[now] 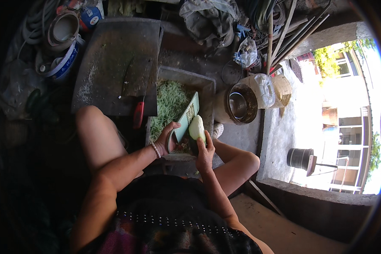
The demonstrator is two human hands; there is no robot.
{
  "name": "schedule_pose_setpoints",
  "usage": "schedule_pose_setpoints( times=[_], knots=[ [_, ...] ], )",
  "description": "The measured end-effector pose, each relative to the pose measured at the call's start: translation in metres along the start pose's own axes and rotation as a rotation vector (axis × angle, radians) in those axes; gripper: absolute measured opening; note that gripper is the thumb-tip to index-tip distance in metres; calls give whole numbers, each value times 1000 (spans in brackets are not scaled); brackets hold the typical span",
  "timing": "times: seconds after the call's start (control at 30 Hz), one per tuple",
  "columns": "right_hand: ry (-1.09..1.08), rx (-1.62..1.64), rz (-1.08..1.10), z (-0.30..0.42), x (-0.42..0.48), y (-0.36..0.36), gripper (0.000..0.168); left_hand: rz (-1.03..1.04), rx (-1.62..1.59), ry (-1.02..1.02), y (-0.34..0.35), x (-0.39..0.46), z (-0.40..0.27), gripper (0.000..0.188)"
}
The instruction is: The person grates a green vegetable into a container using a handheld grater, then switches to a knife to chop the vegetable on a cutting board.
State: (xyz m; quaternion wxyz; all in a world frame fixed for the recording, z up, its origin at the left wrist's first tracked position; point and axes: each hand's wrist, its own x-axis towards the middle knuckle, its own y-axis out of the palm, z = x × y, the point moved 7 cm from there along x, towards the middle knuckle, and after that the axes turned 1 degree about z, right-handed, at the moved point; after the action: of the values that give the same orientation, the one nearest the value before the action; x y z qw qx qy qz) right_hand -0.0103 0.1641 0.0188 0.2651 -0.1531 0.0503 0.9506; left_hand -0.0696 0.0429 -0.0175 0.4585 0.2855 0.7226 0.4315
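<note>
My left hand (pixel 168 138), with a beaded bracelet at its wrist, grips the handle end of a light green hand grater (pixel 189 116) tilted over a rectangular tub (pixel 212 92). Pale green shreds (pixel 171 103) are heaped in that tub. In my right hand (pixel 205 150) is a partly grated, green-skinned gourd or similar vegetable (pixel 197 128), its pale flesh exposed, close beside the grater's right edge. Whether the two touch, I cannot tell. A knife with a red handle (pixel 138 115) lies on the dark board (pixel 114 63) to the left, its handle jutting past the near edge.
Right of the tub stands a bucket (pixel 221 106) with a metal bowl or pot (pixel 237 104) inside. Beyond it are a whitish plastic container (pixel 264 90) and long poles (pixel 270 41). A blue-banded bucket (pixel 63 65) sits at the upper left. My bare knees flank the tub.
</note>
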Motion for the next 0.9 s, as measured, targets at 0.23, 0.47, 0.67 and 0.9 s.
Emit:
schedule_pose_setpoints(
  times=[0.23, 0.47, 0.67, 0.9],
  knots=[
    [-52, -227, 135, 27, -35, 15, 54, -17, 14, -23, -17, 9, 4, 54],
    [-135, -433, -26, 17, 47, 20, 49, -212, 72, -33, -13, -5, 9, 45],
    [-109, -277, -2, 24, 75, 29, 50, -172, -2, -33, -14, -1, 1, 45],
    [-245, -478, -31, 25, 0, 29, 50, -251, 93, -7, -15, -2, 9, 43]
  ],
)
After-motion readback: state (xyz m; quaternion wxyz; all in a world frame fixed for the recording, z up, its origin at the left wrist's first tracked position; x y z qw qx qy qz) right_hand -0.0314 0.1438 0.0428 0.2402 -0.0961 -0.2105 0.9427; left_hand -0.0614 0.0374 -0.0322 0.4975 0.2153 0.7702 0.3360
